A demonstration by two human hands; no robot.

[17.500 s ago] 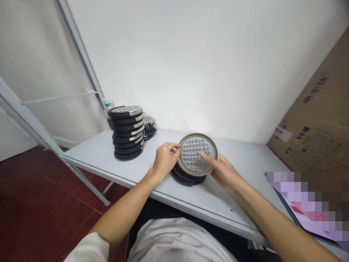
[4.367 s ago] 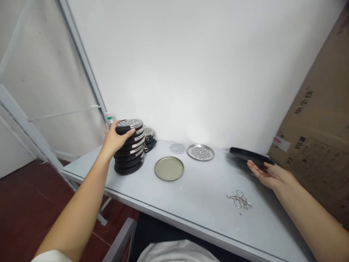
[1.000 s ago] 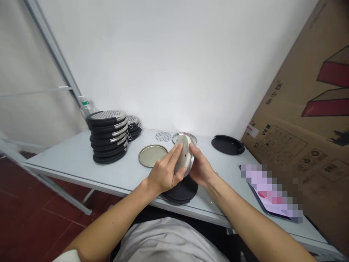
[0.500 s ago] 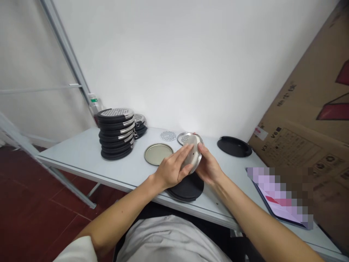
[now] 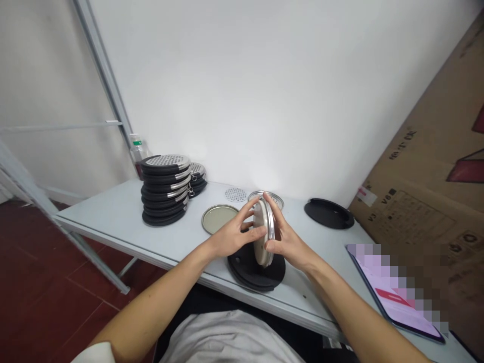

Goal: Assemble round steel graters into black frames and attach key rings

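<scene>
Both hands hold a round metal case (image 5: 262, 247) on edge, pale on its left face with a silver rim. My left hand (image 5: 237, 233) presses its fingers and thumb against the pale face. From the other side my right hand (image 5: 289, 242) grips the rim, thumb low and fingers at the top. Just below the case lies a black round cover (image 5: 242, 269) on the table's front part. A shallow metal lid (image 5: 215, 220) lies left of my hands. Behind them are a perforated disc (image 5: 235, 194) and a silver ring-edged piece (image 5: 280, 201), partly hidden by my fingers.
At the left stands a tall stack of black-edged round cases (image 5: 165, 194), with a smaller stack (image 5: 198, 179) and a bottle (image 5: 138, 148) behind. On the right are another black cover (image 5: 328, 213), a tablet (image 5: 397, 297) and a large cardboard box (image 5: 408, 201).
The case has turned from a slant to nearly upright on edge and come lower, over the black cover. My left hand's fingers have spread from lying flat across its face.
</scene>
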